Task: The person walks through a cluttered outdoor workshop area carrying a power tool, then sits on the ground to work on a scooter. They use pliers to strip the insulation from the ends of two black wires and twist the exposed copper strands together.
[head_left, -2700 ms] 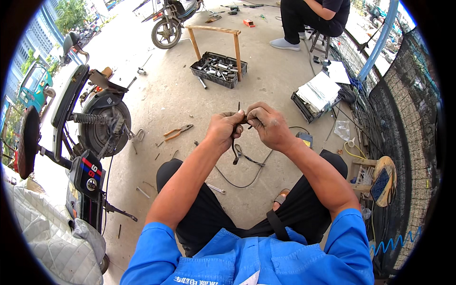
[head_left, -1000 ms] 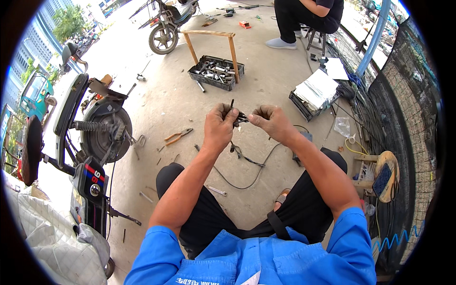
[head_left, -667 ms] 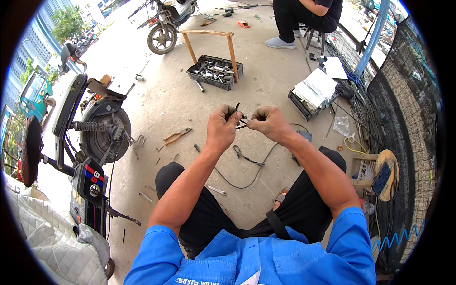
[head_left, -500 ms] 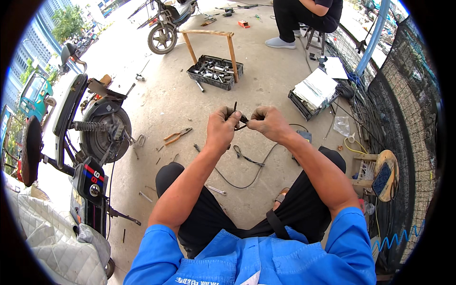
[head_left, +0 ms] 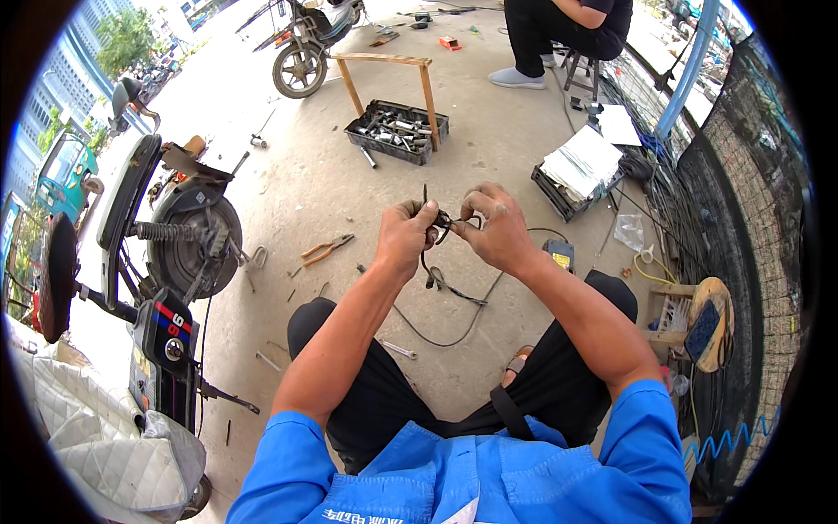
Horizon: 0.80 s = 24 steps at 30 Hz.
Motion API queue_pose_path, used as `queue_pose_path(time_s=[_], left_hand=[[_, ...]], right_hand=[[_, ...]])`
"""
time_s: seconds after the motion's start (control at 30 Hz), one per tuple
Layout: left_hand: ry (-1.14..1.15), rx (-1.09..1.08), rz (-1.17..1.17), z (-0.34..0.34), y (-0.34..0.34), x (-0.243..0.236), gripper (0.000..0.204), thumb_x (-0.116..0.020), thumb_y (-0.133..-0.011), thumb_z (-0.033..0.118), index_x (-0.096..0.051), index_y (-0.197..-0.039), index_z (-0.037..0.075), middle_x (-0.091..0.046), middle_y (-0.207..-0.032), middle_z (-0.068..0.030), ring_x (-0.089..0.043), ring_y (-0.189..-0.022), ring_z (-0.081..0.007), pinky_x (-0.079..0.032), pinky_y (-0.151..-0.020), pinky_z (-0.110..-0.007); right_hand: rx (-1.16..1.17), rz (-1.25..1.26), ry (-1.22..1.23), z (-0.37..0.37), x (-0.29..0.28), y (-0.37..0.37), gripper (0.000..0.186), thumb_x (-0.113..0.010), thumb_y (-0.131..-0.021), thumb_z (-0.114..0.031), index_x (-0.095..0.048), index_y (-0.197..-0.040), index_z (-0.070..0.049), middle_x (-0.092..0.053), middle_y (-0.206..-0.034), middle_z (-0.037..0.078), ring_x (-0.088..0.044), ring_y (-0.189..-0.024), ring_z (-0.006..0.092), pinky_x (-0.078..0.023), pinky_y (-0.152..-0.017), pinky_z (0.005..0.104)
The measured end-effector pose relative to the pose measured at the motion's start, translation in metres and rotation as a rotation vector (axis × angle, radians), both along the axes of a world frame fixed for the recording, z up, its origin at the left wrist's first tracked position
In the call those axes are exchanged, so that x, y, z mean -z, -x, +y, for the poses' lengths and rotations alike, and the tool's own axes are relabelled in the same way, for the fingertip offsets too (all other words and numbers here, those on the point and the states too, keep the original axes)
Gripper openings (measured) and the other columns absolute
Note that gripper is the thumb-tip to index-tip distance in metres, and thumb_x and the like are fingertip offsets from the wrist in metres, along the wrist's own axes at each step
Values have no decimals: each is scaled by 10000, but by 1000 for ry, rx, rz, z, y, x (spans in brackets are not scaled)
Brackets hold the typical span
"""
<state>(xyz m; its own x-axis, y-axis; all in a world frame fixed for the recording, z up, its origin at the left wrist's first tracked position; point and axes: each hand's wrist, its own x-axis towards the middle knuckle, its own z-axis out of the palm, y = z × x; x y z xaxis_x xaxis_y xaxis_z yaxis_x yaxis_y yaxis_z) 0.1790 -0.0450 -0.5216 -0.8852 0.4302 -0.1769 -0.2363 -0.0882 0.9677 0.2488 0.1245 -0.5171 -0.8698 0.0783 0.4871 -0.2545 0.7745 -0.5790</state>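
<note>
A black cable, bunched and looped, is held up in front of me between both hands. My left hand pinches the bunch, and one cable end sticks up above its thumb. With thumb and forefinger, my right hand grips a loop of the same cable. More of the cable hangs below my left hand. On the ground beneath lies a thin black cord in a wide curve with a small knot of wire. The exact joint between the fingers is too small to make out.
Orange-handled pliers and a wrench lie on the concrete. Ahead stands a black crate of metal parts with a wooden handle. A yellow meter sits by my right knee, a scooter at left. A person sits far right.
My right hand has lifted slightly and turned, its fingers curling more. The cable now shows an open loop between the hands, and a length hangs below my left hand.
</note>
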Motion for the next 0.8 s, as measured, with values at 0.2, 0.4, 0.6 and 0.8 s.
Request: queue_pose_path(time_s=[0.2, 0.4, 0.6, 0.8], left_hand=[[-7, -49, -2, -2, 0, -1, 233, -653, -958, 186, -631, -930, -44, -668, -796, -87, -512, -554, -79, -390, -494, -231], [15, -79, 75, 1, -9, -6, 247, -690, -926, 176, -649, -958, -65, -675, -767, -83, -530, -534, -92, -393, -483, -234], [46, -105, 146, 5, -10, -7, 241, -692, -917, 167, -656, -956, -68, -694, -776, -92, -521, -524, -88, -387, -474, -232], [90, -44, 188, 2, -5, -6, 193, -656, -933, 131, -646, -946, -61, -705, -798, -109, -500, -532, -69, -394, -478, -226]], right_hand=[[-108, 163, 25, -11, 7, -1, 136, -726, -748, -100, -711, -835, 3, -650, -1000, 109, -589, -1018, 313, -486, -874, 412], [-60, -47, 191, -17, 2, 1, 163, -703, -780, -117, -747, -844, 25, -701, -1006, 149, -655, -954, 313, -505, -853, 401], [14, -135, 329, -17, 5, 5, 162, -683, -782, -117, -713, -782, 43, -705, -961, 184, -681, -859, 318, -529, -776, 387], [15, -41, 233, 2, 1, 10, 164, -641, -797, -107, -647, -776, 56, -691, -927, 206, -673, -836, 335, -523, -761, 403]])
